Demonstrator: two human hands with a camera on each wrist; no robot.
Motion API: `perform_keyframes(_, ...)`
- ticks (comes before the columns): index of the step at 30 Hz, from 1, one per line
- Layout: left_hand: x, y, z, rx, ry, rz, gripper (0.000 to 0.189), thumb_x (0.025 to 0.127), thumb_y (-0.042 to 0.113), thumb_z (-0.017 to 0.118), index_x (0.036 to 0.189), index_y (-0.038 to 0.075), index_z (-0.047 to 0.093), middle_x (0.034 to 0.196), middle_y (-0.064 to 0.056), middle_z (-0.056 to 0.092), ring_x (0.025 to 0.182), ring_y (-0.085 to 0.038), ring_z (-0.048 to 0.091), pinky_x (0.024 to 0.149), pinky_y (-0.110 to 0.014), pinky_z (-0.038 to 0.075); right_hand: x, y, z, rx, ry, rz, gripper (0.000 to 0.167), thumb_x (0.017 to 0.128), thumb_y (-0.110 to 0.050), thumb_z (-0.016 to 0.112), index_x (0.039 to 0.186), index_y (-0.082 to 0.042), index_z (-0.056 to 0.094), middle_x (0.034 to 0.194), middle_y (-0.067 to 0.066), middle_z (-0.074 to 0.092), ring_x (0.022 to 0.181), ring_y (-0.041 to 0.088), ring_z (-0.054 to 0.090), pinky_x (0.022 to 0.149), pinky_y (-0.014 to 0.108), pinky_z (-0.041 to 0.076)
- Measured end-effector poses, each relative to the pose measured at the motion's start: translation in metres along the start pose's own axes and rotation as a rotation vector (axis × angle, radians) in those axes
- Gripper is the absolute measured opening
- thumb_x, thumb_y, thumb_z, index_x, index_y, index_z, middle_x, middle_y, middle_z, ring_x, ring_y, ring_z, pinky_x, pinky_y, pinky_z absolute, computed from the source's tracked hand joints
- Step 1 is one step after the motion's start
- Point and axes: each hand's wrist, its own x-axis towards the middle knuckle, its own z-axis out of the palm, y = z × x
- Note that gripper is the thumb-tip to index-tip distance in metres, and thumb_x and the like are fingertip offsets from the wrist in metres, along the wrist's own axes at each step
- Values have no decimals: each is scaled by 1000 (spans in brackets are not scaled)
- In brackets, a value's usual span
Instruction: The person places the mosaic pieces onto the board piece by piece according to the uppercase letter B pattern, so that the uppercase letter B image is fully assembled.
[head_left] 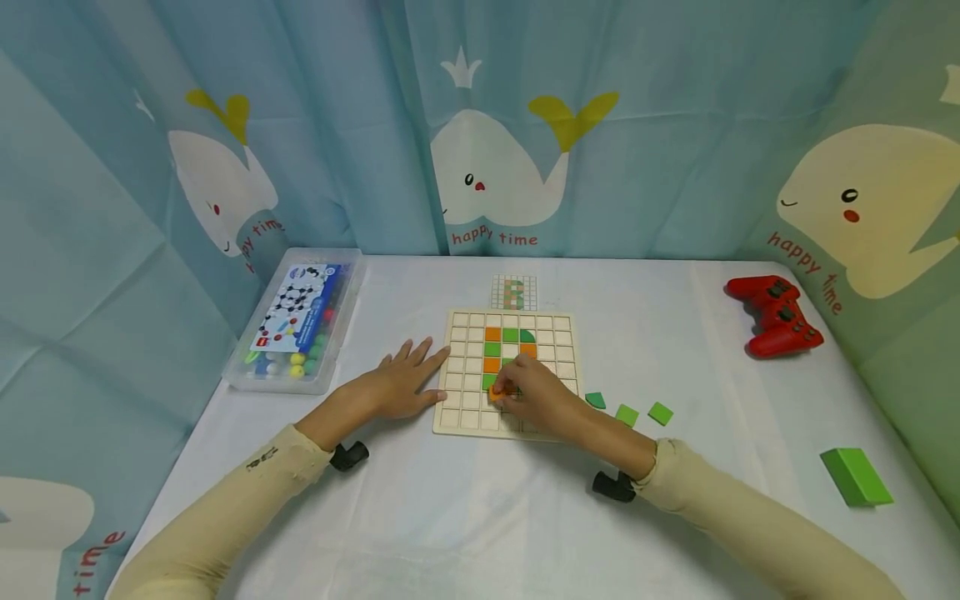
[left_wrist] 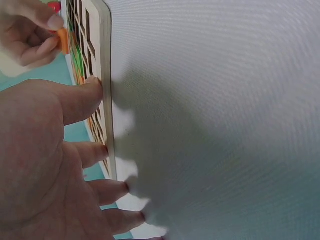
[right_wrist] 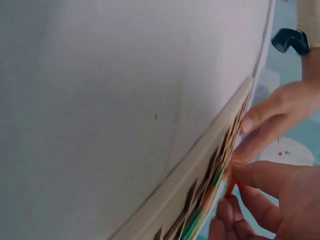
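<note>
A pale wooden grid board (head_left: 453,422) lies on the white table, with orange and green square tiles set in its middle columns and a dark green rounded tile (head_left: 528,336) at the top of the pattern. My right hand (head_left: 536,393) pinches an orange tile (left_wrist: 63,41) between thumb and fingers, low over the board below a green square (head_left: 488,382). The hand covers part of the pattern. At the board's left edge, my left hand (head_left: 399,387) rests with fingers spread, its thumb and index fingertips touching the rim in the left wrist view.
Behind the board lies a small pattern card (head_left: 514,292). Right of it are a dark green tile (head_left: 596,400) and two green squares (head_left: 661,413). A plastic case (head_left: 292,321) stands left; a red game controller (head_left: 775,317) and green block (head_left: 857,477) sit right.
</note>
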Motion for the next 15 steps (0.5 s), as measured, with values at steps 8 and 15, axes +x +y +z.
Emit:
perform_keyframes(8, -1, -1, -1, -13, 3, 9, 77, 110, 50, 50, 172, 22, 13, 177, -17, 2, 162, -45, -1, 127, -67, 10, 2, -5, 10, -98, -28, -34, 7, 94, -3, 79, 98, -5, 75, 99, 3, 64, 92, 16, 56, 83, 29, 56)
perform_keyframes(15, 0, -2, 0, -22, 4, 6, 77, 110, 50, 50, 172, 22, 14, 177, -17, 3, 162, -45, 0, 127, -67, 10, 2, -2, 12, -108, 4, -77, 10, 92, -3, 82, 99, -5, 76, 100, 4, 66, 95, 18, 61, 85, 29, 58)
